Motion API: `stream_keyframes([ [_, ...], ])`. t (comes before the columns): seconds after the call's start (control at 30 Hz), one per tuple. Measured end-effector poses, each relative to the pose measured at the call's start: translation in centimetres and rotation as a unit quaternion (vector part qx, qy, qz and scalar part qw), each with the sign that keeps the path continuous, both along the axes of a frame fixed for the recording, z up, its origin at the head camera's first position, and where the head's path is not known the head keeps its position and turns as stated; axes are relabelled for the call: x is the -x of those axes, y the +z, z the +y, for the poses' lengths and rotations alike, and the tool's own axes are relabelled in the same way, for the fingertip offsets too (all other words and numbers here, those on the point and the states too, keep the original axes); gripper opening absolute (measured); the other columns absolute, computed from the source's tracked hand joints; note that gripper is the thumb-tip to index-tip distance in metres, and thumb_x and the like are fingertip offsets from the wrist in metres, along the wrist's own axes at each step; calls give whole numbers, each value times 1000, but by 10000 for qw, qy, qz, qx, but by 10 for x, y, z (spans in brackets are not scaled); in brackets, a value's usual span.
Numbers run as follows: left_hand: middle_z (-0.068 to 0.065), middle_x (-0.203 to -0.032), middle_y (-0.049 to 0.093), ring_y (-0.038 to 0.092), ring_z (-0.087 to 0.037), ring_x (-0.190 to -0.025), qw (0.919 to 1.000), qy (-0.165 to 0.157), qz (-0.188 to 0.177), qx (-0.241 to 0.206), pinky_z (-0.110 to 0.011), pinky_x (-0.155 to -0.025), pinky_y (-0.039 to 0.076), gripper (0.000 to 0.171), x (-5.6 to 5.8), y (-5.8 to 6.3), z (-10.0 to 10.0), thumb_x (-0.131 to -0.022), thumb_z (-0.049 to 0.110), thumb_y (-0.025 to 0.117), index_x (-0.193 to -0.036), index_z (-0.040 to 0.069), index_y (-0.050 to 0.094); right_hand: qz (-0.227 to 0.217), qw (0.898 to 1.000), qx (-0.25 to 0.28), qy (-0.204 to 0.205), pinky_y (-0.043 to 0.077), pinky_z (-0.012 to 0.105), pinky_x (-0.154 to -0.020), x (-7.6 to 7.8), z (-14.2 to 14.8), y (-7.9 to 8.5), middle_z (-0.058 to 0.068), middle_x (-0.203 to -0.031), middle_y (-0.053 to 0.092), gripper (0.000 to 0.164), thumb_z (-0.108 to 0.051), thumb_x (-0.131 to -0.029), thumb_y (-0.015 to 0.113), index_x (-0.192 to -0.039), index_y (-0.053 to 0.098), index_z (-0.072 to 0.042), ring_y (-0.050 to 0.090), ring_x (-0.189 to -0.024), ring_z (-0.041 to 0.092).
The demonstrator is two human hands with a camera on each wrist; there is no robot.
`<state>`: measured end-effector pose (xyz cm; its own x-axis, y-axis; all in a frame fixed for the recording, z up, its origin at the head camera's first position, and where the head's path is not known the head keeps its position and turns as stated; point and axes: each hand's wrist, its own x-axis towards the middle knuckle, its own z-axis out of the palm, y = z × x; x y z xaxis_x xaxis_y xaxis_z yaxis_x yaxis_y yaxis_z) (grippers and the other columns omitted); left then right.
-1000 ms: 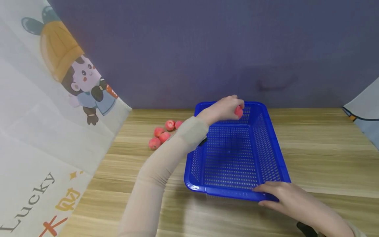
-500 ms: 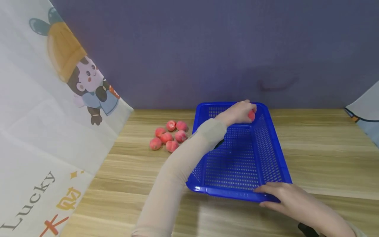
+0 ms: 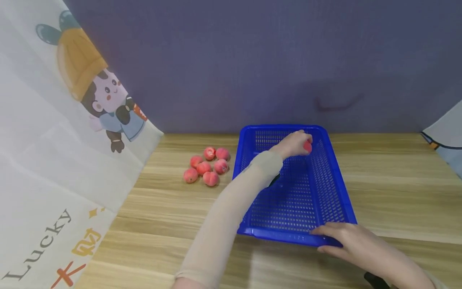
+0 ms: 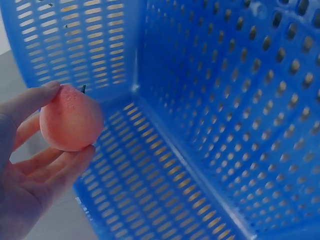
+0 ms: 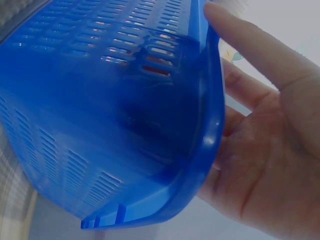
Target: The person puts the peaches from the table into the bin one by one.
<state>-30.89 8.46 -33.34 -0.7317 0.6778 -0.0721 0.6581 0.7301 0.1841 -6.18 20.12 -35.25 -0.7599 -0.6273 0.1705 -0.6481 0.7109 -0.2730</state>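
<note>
In left grip (image 3: 294, 144): one peach (image 4: 71, 120), pinched between thumb above and fingers beneath, parted only as far as the fruit's own width. Green stem (image 4: 84, 89) visible near thumb tip in left wrist view. Held inside basket (image 3: 332, 176), toward far end, right of middle. Cannot tell whether in contact with basket side or bottom.

In right grip (image 3: 343, 239): rim of same basket, at near right corner. Thumb to one side, fingers to the other, loosely bent round the edge; palm in plain sight in right wrist view, clear of the plastic.

On desk (image 3: 393, 196), left of basket and apart from it: other peaches (image 3: 203, 167), seven by count, in a loose cluster. Contact between individual fruits hard to judge. Basket blue, slotted on sides and bottom, opening upward. Over its left edge: pale sleeve (image 3: 216, 228) of left arm, hiding part of rim. Behind desk: dark panel (image 3: 252, 72). Far left: white sheet (image 3: 39, 160), printed with cartoon figure and lettering.
</note>
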Motion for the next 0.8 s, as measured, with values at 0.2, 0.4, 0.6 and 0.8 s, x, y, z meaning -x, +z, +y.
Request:
stream_keyframes([
  [0.2, 2, -112, 56, 49, -11, -102, 9997, 59, 196, 113, -16, -75, 41, 37, 1, -13, 0, -81, 23, 60, -117, 15, 55, 45, 10000, -6, 21, 49, 44, -69, -1, 1, -2, 0, -92, 66, 26, -34, -76, 65, -98, 65, -19, 62, -84, 27],
  [0.4, 1, -109, 56, 51, -10, -98, 9995, 80, 314, -13, -16, -77, 41, 36, 6, -32, -1, -80, 23, 61, -115, 13, 56, 273, 9996, 26, 16, 49, 43, -68, -4, -2, -4, 0, -91, 66, 26, -33, -75, 67, -97, 66, -20, 62, -82, 27],
  [0.6, 1, -108, 55, 51, -9, -96, 9995, 167, 234, -134, -16, -77, 41, 37, 5, -42, 0, -80, 24, 62, -116, 14, 56, 348, 9994, 54, -13, 50, 42, -66, -8, -6, -6, -2, -90, 65, 26, -33, -74, 67, -96, 66, -21, 62, -81, 24],
  [0.8, 2, -110, 55, 52, -9, -97, 9995, 262, 154, -118, -15, -77, 41, 38, 2, -45, -1, -81, 24, 63, -117, 15, 56, 428, 9991, 58, -40, 50, 42, -66, -11, -10, -7, -2, -90, 66, 26, -33, -74, 68, -96, 66, -21, 62, -80, 24],
])
